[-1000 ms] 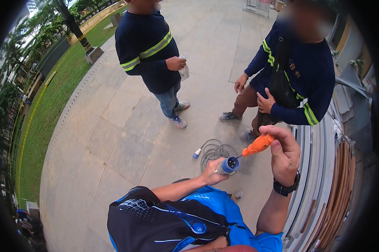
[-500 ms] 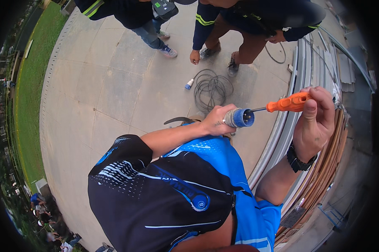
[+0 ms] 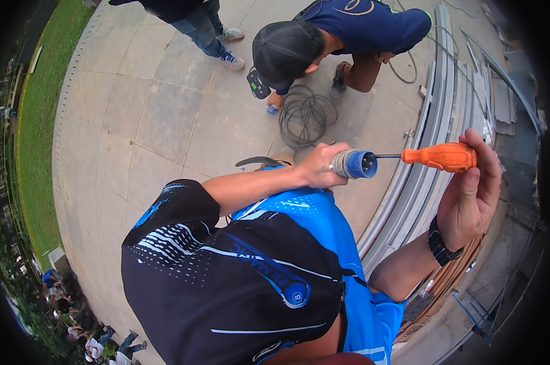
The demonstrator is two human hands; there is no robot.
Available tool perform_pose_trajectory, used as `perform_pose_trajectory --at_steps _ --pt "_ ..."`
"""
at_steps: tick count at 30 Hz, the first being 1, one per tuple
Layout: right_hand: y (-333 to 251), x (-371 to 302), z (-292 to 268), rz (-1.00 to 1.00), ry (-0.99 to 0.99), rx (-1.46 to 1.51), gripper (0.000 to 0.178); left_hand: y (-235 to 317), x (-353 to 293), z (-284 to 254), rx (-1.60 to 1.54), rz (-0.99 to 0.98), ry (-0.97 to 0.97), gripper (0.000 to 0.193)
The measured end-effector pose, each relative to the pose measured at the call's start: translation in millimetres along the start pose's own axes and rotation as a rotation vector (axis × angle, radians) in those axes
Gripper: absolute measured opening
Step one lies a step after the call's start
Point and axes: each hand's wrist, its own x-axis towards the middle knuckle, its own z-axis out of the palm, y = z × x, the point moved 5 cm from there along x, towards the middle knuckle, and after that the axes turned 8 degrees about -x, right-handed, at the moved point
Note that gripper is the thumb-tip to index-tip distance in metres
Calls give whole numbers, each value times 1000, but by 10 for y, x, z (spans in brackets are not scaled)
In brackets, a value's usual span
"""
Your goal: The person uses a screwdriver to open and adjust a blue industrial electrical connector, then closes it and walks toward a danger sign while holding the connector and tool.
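My left hand (image 3: 323,165) is closed around a blue and grey industrial plug (image 3: 361,164), whose round face with metal pins points to the right. In my right hand (image 3: 473,193) is a screwdriver with an orange handle (image 3: 440,157), held between thumb and fingers near the handle's end. Its thin metal shaft (image 3: 389,156) lies level, and the tip reaches the plug's open face. Whether the tip touches a pin or a screw inside, I cannot tell. A black watch (image 3: 442,243) is on my right wrist.
Ahead, a person in a dark cap (image 3: 284,52) crouches over a coiled grey cable (image 3: 307,117), one hand at its blue connector (image 3: 272,110). Another person's legs (image 3: 205,36) stand to the left. Long metal profiles (image 3: 418,158) lie on the right. Grass (image 3: 43,134) borders the paving at left.
The person ahead has bent down and taken hold of the cable's connector. My hands, with the plug and screwdriver, have shifted slightly right, and the screwdriver's handle has turned.
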Motion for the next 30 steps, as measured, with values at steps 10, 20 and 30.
perform_pose_trajectory --at_steps 10,20,30 --pt "-25 -55 7 -57 -39 106 35 -19 3 18 21 -15 1 38" --pt "-84 -81 18 -111 -39 46 34 -9 27 10 56 3 -43 48" --pt "-50 -125 19 -110 -61 79 35 26 41 14 100 66 -3 45"
